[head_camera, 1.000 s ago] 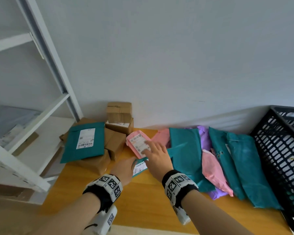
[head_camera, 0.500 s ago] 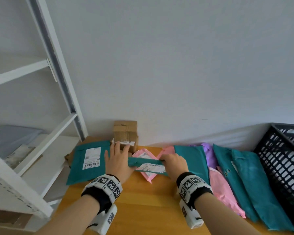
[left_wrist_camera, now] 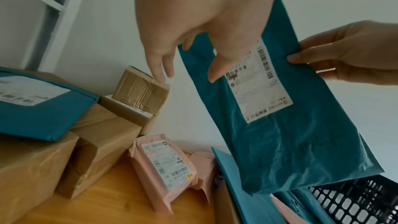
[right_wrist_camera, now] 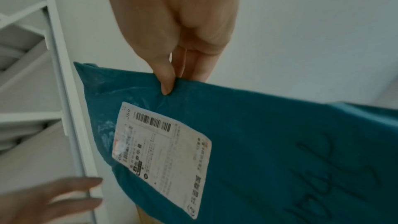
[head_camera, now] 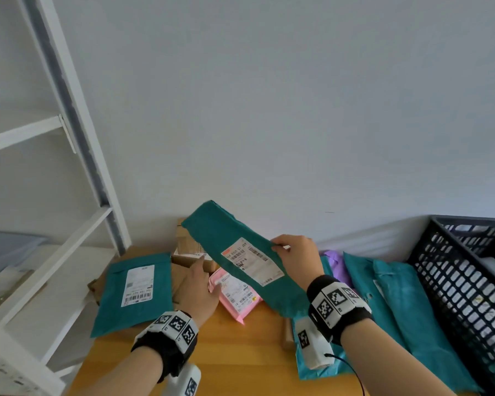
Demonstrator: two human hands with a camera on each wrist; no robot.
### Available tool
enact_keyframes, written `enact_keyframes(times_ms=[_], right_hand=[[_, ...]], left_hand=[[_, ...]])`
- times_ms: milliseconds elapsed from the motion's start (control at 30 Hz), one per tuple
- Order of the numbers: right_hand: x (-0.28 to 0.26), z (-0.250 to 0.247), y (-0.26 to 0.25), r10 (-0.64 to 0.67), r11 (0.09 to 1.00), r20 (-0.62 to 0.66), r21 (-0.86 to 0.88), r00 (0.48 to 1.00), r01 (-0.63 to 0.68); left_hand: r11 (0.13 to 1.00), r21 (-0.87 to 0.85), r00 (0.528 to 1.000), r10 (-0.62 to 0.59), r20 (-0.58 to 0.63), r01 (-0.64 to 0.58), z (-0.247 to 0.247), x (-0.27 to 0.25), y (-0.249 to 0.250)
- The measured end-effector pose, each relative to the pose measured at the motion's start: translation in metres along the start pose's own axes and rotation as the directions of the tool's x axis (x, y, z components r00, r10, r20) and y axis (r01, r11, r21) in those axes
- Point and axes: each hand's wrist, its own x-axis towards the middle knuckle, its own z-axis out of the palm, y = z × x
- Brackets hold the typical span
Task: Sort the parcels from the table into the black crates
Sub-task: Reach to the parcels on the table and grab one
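My right hand pinches the long edge of a teal mailer — thumb on the label side, fingers behind — and holds it tilted in the air above the wooden table. My left hand is empty, fingers loosely extended, low beside a pink parcel lying on the table. The black crate stands at the table's right end.

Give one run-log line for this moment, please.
right hand: pinches teal parcel, lifted | left hand: open, empty | crate: not reached
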Motion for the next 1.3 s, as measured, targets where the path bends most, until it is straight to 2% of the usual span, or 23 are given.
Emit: enact_keyframes(times_ms=[100, 233, 333, 400, 500, 667, 867, 1033, 1300], right_hand=[[0.004, -0.009, -0.006, -0.010, 0.995, -0.002, 0.099, 1.000, 0.010], [0.008, -0.019, -0.008, 0.028, 0.965, -0.016, 0.261, 0.999, -0.023], [0.010, -0.024, -0.005, 0.072, 0.919, -0.003, 0.388, 0.997, -0.065], [0.012, -0.025, 0.002, 0.088, 0.901, 0.006, 0.426, 0.996, -0.082], [0.014, -0.026, 0.011, 0.124, 0.875, 0.009, 0.471, 0.992, -0.114], [0.018, -0.027, 0.021, 0.143, 0.865, 0.041, 0.480, 0.989, -0.145], [0.029, -0.031, 0.023, 0.174, 0.854, 0.038, 0.492, 0.984, -0.170], [0.036, -0.030, 0.020, 0.179, 0.854, -0.012, 0.499, 0.984, -0.149], [0.037, -0.025, 0.008, 0.211, 0.874, -0.099, 0.465, 0.972, -0.142]], left_hand=[[0.999, 0.032, 0.997, 0.003, 0.072, -0.006, 0.006, 0.006, -0.001], [0.992, -0.105, 0.980, -0.053, 0.192, 0.074, 0.023, 0.035, -0.029], [0.947, -0.308, 0.982, -0.036, 0.183, 0.093, 0.002, 0.021, 0.004], [0.887, -0.450, 0.983, -0.021, 0.183, 0.103, -0.003, 0.016, 0.016], [0.836, -0.540, 0.986, -0.010, 0.167, 0.100, -0.008, 0.019, 0.024], [0.874, -0.486, 0.992, 0.047, 0.118, 0.016, -0.017, 0.033, 0.033], [0.908, -0.392, 0.977, 0.194, 0.084, -0.146, -0.046, 0.057, 0.060], [0.893, -0.387, 0.955, 0.284, 0.087, -0.230, -0.064, 0.070, 0.070], [0.891, -0.347, 0.930, 0.349, 0.113, -0.292, -0.076, 0.080, 0.072]])
